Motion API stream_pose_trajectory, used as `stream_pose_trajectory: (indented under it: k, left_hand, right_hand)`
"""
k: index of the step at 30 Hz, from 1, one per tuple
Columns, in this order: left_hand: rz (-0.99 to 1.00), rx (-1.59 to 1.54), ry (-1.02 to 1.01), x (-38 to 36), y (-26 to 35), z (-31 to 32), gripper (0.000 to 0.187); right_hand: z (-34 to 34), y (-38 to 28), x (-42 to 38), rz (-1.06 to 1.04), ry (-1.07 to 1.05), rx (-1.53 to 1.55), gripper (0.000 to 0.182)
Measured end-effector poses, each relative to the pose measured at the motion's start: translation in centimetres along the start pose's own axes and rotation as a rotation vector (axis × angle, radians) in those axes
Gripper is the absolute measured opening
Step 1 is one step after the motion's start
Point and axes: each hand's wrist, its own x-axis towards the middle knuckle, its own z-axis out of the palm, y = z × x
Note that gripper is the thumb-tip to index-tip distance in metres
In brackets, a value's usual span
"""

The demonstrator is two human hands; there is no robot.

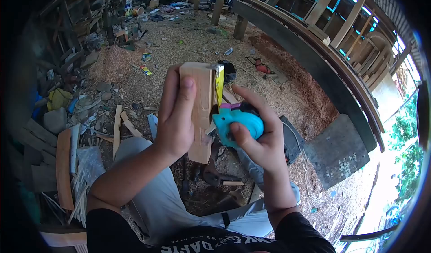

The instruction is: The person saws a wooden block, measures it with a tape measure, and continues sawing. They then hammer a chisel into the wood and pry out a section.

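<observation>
My left hand (176,118) is closed around a short block of pale wood (203,91), its thumb lying along the face toward me. The block stands nearly upright in front of my chest. In my right hand (265,138) is a turquoise tape measure (240,123) with a pink part on top, gripped between thumb and fingers. Its yellow blade (219,84) runs out along the block's right side, with the metal end at the block's top edge. The fingers of my left hand behind the block are mostly hidden.
Wood shavings cover the ground. A long dark bench (305,46) curves along the right, with a metal sheet (339,149) near its close end. A red power tool (262,67) lies ahead. Wood offcuts (65,167) and a clear plastic bag (91,163) are at my left.
</observation>
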Motion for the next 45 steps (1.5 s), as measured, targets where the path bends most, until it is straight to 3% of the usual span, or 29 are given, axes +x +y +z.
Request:
stream_pose_trajectory:
  k: [6,8,12,14,20,24,26,31,45]
  left_hand:
    - [-0.056,-0.286,0.031,0.6,-1.1,-0.5,0.035]
    - [-0.059,-0.363,0.006,0.7,-1.6,-0.7,0.044]
    - [-0.037,-0.371,-0.002,0.7,-1.4,-0.8,0.041]
    - [-0.023,-0.367,0.029,0.8,-2.1,-1.0,0.049]
    - [-0.061,-0.467,0.11,1.3,-2.8,-1.4,0.051]
    - [-0.015,-0.411,0.124,1.4,-2.3,-1.2,0.05]
    - [-0.006,-0.418,0.059,1.3,-2.1,-1.4,0.039]
    - [-0.021,-0.411,0.109,1.1,-2.7,-2.0,0.042]
    - [0.053,-0.282,0.078,1.4,-3.6,-5.3,0.041]
  right_hand:
    - [0.4,-3.5,0.1,0.031,-0.046,-0.176,0.057]
    - [0.9,-4.4,0.0,0.041,-0.05,-0.244,0.056]
    - [2.2,-5.1,-0.7,-0.015,-0.001,-0.358,0.054]
    - [2.5,-5.2,-1.0,-0.012,0.0,-0.383,0.054]
    - [2.8,-4.7,-1.3,-0.037,0.004,-0.402,0.052]
    - [2.9,-4.3,-1.5,-0.023,-0.001,-0.378,0.051]
    - [3.0,-4.2,-1.5,-0.021,0.0,-0.372,0.051]
    - [3.8,-4.0,-1.3,0.001,-0.02,-0.402,0.044]
    - [6.8,-1.5,-1.3,-0.004,-0.005,-0.324,0.05]
